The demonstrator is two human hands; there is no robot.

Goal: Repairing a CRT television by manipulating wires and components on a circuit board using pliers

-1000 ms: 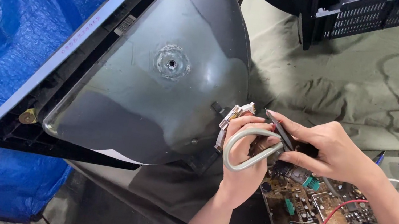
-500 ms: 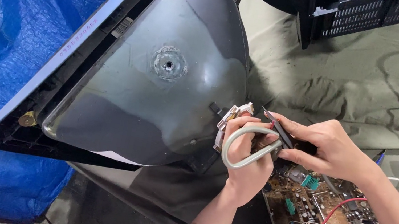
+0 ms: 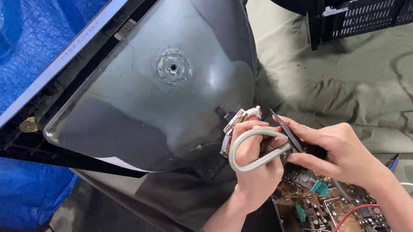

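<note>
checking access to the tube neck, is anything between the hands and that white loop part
Nothing visible is. The left hand already grips the white loop at the picture tube neck, and the right hand holds a dark tool against it.

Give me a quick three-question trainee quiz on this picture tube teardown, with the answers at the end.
1. True or false: the left hand is wrapped around the neck end of the grey picture tube.
2. Which hand holds the dark tool? A) left B) right C) neither
3. Fill in: the brown circuit board lies below the ______ hand.

Key
1. True; a pale looped cable crosses its fingers.
2. B; the right hand pinches it, tip pointing toward the tube's neck.
3. right
</note>
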